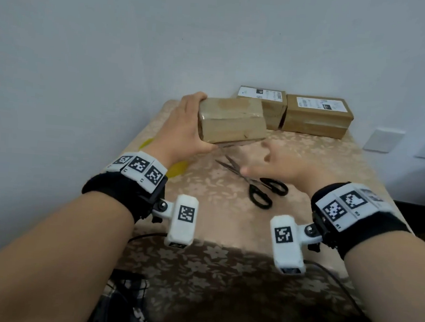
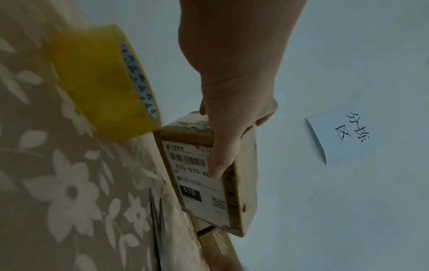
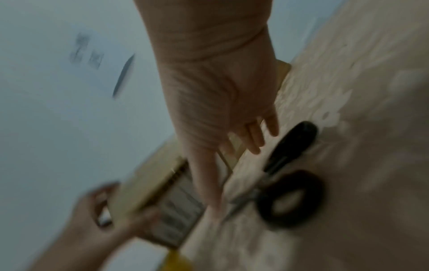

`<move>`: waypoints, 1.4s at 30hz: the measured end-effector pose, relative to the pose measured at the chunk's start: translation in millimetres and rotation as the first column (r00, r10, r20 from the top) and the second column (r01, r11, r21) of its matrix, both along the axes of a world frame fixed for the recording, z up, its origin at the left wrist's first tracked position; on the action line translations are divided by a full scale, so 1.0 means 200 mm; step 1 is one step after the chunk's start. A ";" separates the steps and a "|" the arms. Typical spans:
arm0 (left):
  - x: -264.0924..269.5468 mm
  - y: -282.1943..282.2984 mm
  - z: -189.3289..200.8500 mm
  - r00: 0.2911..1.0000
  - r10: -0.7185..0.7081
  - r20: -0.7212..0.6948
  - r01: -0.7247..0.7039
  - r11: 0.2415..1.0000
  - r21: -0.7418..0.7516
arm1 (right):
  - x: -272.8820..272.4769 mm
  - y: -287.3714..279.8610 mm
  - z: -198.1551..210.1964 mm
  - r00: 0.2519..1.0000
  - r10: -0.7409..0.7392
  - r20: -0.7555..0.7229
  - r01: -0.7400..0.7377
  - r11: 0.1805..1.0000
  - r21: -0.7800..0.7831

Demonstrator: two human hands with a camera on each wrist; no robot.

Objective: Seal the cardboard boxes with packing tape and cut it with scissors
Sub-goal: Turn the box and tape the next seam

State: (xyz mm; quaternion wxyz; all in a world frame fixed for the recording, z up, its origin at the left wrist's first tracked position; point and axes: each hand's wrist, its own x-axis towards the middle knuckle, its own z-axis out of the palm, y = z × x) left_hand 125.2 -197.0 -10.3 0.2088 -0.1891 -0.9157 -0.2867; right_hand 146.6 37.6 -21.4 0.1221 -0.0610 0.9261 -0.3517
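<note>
My left hand (image 1: 183, 131) grips the left end of a small cardboard box (image 1: 232, 120), thumb under it and fingers over the top, and holds it off the table. In the left wrist view that box (image 2: 246, 183) shows a white shipping label on its underside, with my left hand (image 2: 230, 117) curled round its end. My right hand (image 1: 276, 165) hovers open and blurred just right of and below the box, holding nothing. Black-handled scissors (image 1: 257, 185) lie open on the cloth under my right hand. A yellow tape roll (image 2: 104, 80) lies on the table under my left wrist.
Two more cardboard boxes (image 1: 317, 116) with labels stand at the table's far right against the wall. The table (image 1: 227, 222) has a beige flowered cloth. A paper note (image 2: 341, 133) hangs on the wall. Cables trail near the table's front edge.
</note>
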 end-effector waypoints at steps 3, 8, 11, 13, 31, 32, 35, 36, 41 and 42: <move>-0.01 0.00 0.00 1.000 -0.013 0.002 0.013 0.998 0.063 | 0.00 -0.05 -0.05 0.996 0.037 0.084 -0.068 0.915 0.398; 0.00 0.02 0.02 0.992 -0.072 0.102 0.060 0.991 0.118 | -0.05 0.04 -0.09 0.984 -0.148 -0.095 0.174 0.902 0.394; 0.01 0.05 0.03 0.981 -0.077 0.180 0.056 0.991 0.119 | -0.08 0.16 -0.11 0.939 -0.287 -0.189 0.342 0.838 0.425; 0.00 0.07 0.05 0.968 -0.074 0.241 0.049 0.993 0.110 | -0.08 0.23 -0.13 0.917 -0.343 -0.202 0.397 0.819 0.414; -0.02 -0.03 -0.01 0.870 0.296 0.395 -0.092 0.883 -0.460 | -0.10 -0.09 0.08 0.821 0.090 -0.563 0.094 0.953 0.290; -0.01 -0.07 -0.03 0.848 0.358 0.390 -0.090 0.824 -0.559 | -0.10 -0.10 0.08 0.815 0.077 -0.574 0.106 0.955 0.278; 0.00 -0.12 -0.09 0.852 0.365 0.375 -0.074 0.794 -0.604 | -0.09 -0.14 0.09 0.811 0.059 -0.581 0.118 0.958 0.262; 0.00 -0.13 -0.10 0.872 0.340 0.353 -0.086 0.815 -0.574 | -0.09 -0.15 0.09 0.811 0.056 -0.583 0.121 0.958 0.261; -0.02 -0.08 -0.12 0.916 0.265 0.300 -0.104 0.881 -0.462 | -0.09 -0.19 0.08 0.791 0.043 -0.611 0.147 0.955 0.257; -0.02 -0.07 -0.12 0.926 0.255 0.278 -0.103 0.880 -0.463 | -0.09 -0.19 0.08 0.794 0.034 -0.606 0.150 0.957 0.250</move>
